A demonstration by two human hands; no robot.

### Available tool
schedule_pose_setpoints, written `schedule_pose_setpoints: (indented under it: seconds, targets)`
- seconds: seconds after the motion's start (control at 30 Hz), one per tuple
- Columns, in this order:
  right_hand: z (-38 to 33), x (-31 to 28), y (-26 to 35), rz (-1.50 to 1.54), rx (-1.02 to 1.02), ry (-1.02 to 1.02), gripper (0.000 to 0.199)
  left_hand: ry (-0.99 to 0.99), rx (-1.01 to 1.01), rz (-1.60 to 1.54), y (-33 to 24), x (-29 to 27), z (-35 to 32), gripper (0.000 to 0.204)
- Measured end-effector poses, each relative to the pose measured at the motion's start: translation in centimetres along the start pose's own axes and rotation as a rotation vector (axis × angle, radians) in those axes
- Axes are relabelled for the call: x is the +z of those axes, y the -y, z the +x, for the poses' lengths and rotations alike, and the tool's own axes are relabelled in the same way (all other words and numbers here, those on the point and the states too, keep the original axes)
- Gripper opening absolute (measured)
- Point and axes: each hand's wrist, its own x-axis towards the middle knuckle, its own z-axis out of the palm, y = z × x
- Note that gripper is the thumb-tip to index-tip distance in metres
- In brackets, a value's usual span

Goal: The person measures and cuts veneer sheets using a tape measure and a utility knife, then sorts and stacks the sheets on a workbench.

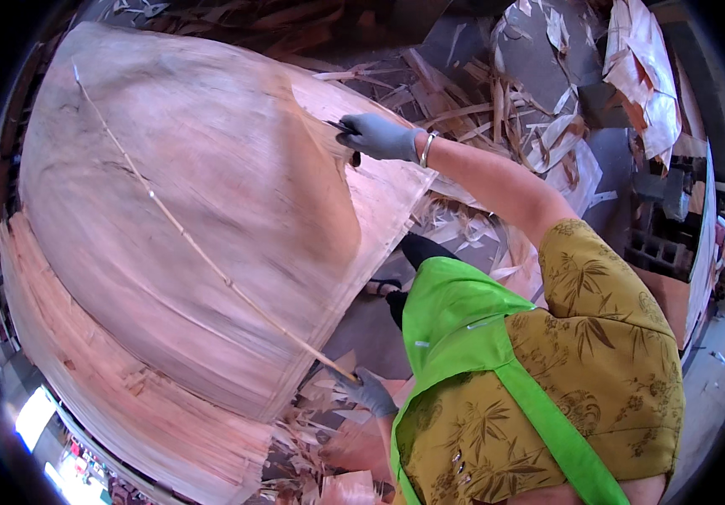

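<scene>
The grey workshop floor (pixel 463 50) is covered with pale strips of veneer waste (pixel 497 109). On a thick stack of thin reddish wood sheets (pixel 127 404) lies the large top sheet of pinkish veneer (pixel 185 219), smooth and with fine grain. A long thin pale stick (pixel 202 252) lies diagonally across it. The left hand in a grey glove (pixel 368 391) pinches the near end of the stick. The right hand in a grey glove (pixel 377 136) is closed around a small dark tool (pixel 354 156) at the far edge of the sheet.
</scene>
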Motion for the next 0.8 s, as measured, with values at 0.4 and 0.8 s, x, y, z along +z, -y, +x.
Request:
schedule_pose_setpoints:
  seconds: [0.4, 0.8]
  targets:
    - [0.0, 5.3, 7.5, 0.174, 0.027, 0.135, 0.025, 0.556, -0.252, -0.851, -14.9, 1.9, 15.7, 0.034]
    - [-7.3, 10.7, 4.3, -0.304, -0.339, 0.142, 0.016, 0.534, -0.387, -0.96, -18.6, 9.2, 24.8, 0.027]
